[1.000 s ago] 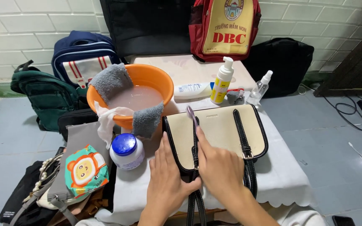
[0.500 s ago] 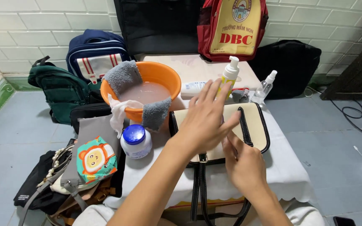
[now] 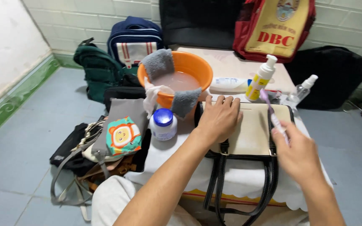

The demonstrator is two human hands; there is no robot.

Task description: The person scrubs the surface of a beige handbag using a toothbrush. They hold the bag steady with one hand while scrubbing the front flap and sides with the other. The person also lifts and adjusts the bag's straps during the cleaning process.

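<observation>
My left hand [image 3: 218,119] lies flat, grip open, on the cream handbag [image 3: 252,129], which rests on the desk [image 3: 231,62] with its black straps hanging over the near edge. My right hand [image 3: 296,157], grip closed on a toothbrush [image 3: 273,115], is at the handbag's right side. Behind the handbag: orange basin [image 3: 189,62], spray bottle [image 3: 260,79]. Left of it: white jar [image 3: 163,124].

Two hands are seen, the left hand [image 3: 218,119] and the right hand [image 3: 296,157]. One cream handbag [image 3: 252,134] with two black straps is counted, and one toothbrush [image 3: 273,115]. One orange basin [image 3: 189,67] is seen, with two grey cloths [image 3: 158,62] and one white rag [image 3: 151,98] hung over it. One blue-capped jar [image 3: 163,124], one pump bottle [image 3: 260,79], one spray bottle [image 3: 300,90] and one white tube [image 3: 228,83] are counted.
</observation>
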